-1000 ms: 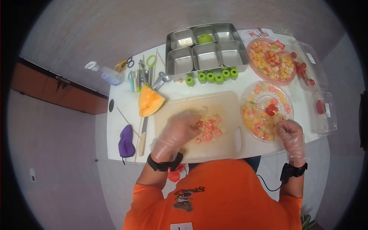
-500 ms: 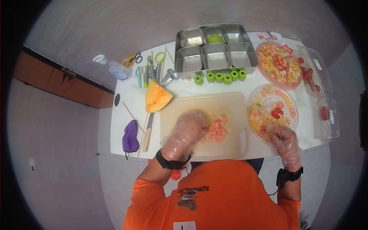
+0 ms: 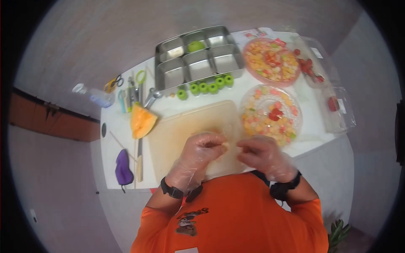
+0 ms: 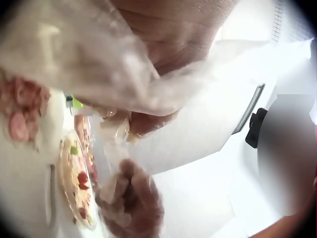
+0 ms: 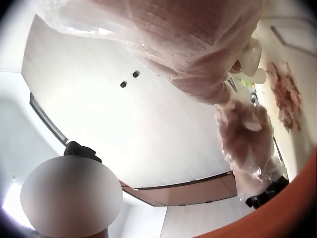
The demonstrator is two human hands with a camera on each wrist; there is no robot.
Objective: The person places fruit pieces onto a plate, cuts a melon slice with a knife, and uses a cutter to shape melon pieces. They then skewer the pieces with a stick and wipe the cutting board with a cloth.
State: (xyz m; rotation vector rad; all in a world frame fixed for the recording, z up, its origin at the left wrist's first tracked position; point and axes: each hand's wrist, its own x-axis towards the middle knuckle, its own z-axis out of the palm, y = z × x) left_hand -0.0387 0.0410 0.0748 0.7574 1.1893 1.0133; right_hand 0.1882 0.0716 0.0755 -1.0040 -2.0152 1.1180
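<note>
My left hand, in a clear plastic glove, is over the cutting board and pinches a small pale piece between thumb and fingertips; its kind is too small to tell. Opposite it, the gloved right hand hovers at the board's right side, fingers loosely bent toward the left hand with a gap between them. A heap of chopped pink fruit lies on the board, mostly covered by the left hand in the head view. Behind the right hand stands a clear plate of mixed fruit pieces.
A pink dish of cut fruit and clear plastic boxes stand at right. Behind are a steel tray and several green-topped cutters. At left lie a melon wedge, a knife and a purple pouch.
My right hand has moved left from the plate's front edge to face the left hand over the board. The left hand has turned, its pinching fingertips now showing. The head view has shifted.
</note>
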